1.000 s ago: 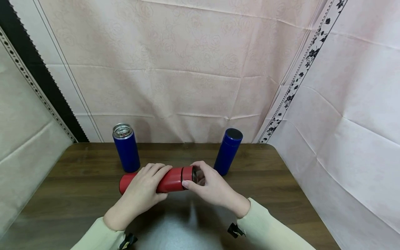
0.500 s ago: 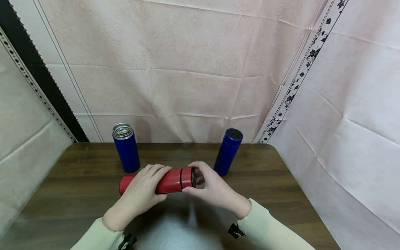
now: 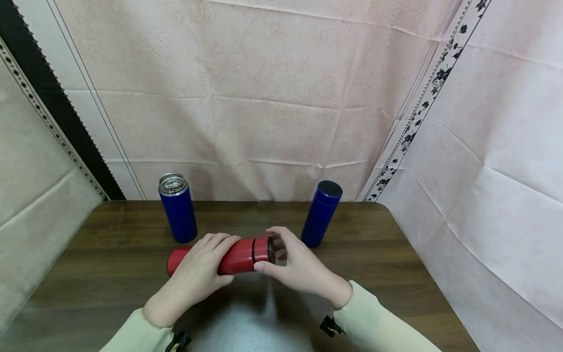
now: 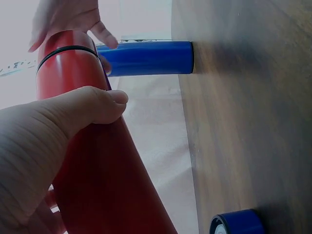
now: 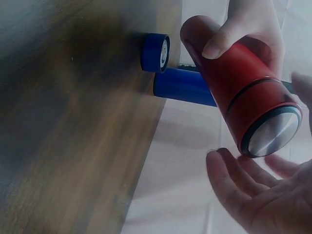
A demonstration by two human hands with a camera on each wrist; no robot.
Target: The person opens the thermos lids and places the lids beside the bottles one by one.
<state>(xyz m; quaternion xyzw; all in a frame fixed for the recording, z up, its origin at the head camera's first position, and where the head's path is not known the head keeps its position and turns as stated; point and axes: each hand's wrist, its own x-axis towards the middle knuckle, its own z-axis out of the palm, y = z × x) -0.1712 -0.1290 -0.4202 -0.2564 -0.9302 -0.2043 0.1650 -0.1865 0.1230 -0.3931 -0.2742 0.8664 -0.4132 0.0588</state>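
Note:
A red thermos [image 3: 239,256] lies tilted above the table, its dark-ringed lid [image 5: 265,117] with a silver top toward the right. My left hand [image 3: 200,269] grips its body, thumb pressed along the side in the left wrist view. My right hand [image 5: 258,195] is around the lid end, fingers spread and loosely bent; whether any fingertip touches the lid is hard to tell. Behind stand an uncapped blue thermos [image 3: 179,215] with a steel mouth, at left, and a capped blue thermos [image 3: 321,214], at right. A loose blue lid [image 5: 155,52] sits on the table, hidden in the head view.
The brown wooden table [image 3: 378,288] ends at a pale cloth backdrop [image 3: 264,122]. More cloth hangs on the left and right sides. The two blue thermoses stand near the table's back edge, close to the hands.
The lid end of the red thermos has shifted slightly left and down. My right hand's fingers have slid around the lid and loosened. The left hand keeps its grip.

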